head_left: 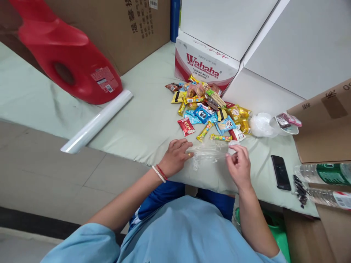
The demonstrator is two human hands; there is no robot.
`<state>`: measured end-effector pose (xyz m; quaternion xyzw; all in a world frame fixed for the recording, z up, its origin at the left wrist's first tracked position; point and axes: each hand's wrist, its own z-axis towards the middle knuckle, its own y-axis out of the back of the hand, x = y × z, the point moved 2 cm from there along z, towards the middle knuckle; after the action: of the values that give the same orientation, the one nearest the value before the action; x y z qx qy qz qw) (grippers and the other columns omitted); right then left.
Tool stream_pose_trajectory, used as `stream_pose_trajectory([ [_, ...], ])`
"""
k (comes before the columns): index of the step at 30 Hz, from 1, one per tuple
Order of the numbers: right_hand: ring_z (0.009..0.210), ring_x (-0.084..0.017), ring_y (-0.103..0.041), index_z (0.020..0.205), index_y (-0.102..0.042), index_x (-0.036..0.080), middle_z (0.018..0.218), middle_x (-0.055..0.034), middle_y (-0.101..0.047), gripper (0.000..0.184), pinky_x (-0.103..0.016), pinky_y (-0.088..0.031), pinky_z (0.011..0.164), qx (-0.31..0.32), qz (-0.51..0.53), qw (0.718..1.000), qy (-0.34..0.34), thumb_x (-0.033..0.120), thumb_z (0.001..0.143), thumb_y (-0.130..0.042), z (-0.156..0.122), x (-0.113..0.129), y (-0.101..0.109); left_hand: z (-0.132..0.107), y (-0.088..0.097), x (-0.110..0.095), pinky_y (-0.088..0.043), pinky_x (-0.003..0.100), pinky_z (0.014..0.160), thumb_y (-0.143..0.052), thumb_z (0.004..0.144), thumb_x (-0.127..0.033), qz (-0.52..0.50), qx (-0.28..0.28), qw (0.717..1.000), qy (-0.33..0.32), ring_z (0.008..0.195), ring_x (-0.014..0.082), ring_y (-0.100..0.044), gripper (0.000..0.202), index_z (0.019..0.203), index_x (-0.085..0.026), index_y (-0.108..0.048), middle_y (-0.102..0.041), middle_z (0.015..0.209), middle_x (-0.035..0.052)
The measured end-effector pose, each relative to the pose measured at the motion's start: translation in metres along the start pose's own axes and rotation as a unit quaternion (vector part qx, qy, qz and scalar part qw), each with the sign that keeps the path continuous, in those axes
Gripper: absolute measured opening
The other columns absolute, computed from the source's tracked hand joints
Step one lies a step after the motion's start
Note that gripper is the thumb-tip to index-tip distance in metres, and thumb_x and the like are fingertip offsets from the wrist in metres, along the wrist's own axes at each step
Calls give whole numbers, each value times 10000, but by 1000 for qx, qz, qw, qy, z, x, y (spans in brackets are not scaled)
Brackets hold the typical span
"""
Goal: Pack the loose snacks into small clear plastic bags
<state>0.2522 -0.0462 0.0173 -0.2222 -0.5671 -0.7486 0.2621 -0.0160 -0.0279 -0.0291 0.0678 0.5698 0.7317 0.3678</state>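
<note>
A clear, crinkled plastic bag [210, 151] lies at the table's front, stretched between my two hands. My left hand [177, 156] has its fingers closed on the bag's left end. At the other end, my right hand [239, 164] pinches the bag between thumb and fingers, beside a small whitish bunched piece [233, 146]. Just beyond the bag lie two yellow candy sticks, one of them a slanted yellow stick [204, 131], and a red snack packet [186, 126]. Behind them spreads a pile of wrapped snacks, including a blue packet [202, 114].
A red jug [79, 62] and a white roll [97, 120] stand and lie at left. Behind the snacks is a Wahaha box [205, 64]. To the right are a white plastic bag [261, 125], a phone [281, 172], plastic bottles [307, 173] and a cardboard box [323, 128].
</note>
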Motion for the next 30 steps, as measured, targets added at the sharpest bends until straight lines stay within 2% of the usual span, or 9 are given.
stream_pose_trajectory([
  [2,706,-160,-588,1342,-608,253,1280,-109,-632,412,-320,-532,679,133,20,989,60,336,938,-618,-3,17,-11,4,-4,0,-324,563,1132,-530,892,-63,0,38,999,24,1390,291,-483,412,1166,-296,-730,-664,1371,68],
  [4,802,-194,-643,1302,-650,267,1162,-81,-688,365,-327,-549,725,236,10,968,80,303,940,-621,-8,21,-24,6,-7,2,-217,657,1189,-523,898,-97,-13,64,996,65,1453,312,-438,439,1256,-289,-688,-655,1402,78],
  [7,875,-213,-681,1060,-740,248,960,-61,-707,214,-336,-554,784,244,16,967,73,230,971,-547,-20,6,-27,2,-6,9,-95,760,1190,-494,982,-257,-38,77,987,134,1490,335,-406,360,1304,-285,-653,-643,1442,74],
  [11,867,-198,-696,1004,-750,238,947,-72,-705,233,-321,-561,778,258,56,963,55,264,1010,-519,-43,-24,-1,-5,-1,16,-36,759,1210,-472,1017,-490,-51,80,981,168,1495,347,-405,414,1335,-287,-644,-594,1505,81],
  [17,1048,-234,-711,1128,-759,256,1157,-87,-736,249,-358,-568,927,458,33,888,-22,379,988,-594,-46,-43,61,-10,5,28,53,758,1212,-653,908,-533,-42,141,978,149,1565,371,-262,602,1461,-320,-550,-444,1629,67],
  [20,1032,-256,-723,1169,-754,255,1156,-85,-760,329,-378,-571,915,447,-5,892,-65,476,962,-625,-2,-39,81,-15,9,41,41,743,1220,-745,820,-565,-40,195,972,122,1592,389,-163,774,1514,-328,-496,-306,1699,68],
  [23,1033,-271,-713,1119,-753,235,1144,-86,-765,366,-391,-560,906,336,-22,941,-43,527,938,-625,74,-29,74,-17,15,49,49,732,1223,-819,724,-598,-41,232,967,95,1599,408,-110,966,1563,-323,-429,-222,1724,91],
  [27,947,-264,-687,1103,-736,210,1043,-78,-758,333,-427,-543,903,172,-94,980,26,442,893,-623,195,-25,30,-15,20,49,57,756,1204,-869,652,-602,-38,269,958,95,1598,425,-92,1078,1579,-316,-399,-188,1728,117],
  [30,1061,-311,-629,1223,-696,169,1174,-137,-709,455,-483,-486,1002,116,-211,965,102,293,786,-669,268,-27,-14,-14,21,48,67,751,1205,-876,646,-594,-37,277,956,92,1603,410,-82,1095,1584,-307,-390,-162,1730,113],
])
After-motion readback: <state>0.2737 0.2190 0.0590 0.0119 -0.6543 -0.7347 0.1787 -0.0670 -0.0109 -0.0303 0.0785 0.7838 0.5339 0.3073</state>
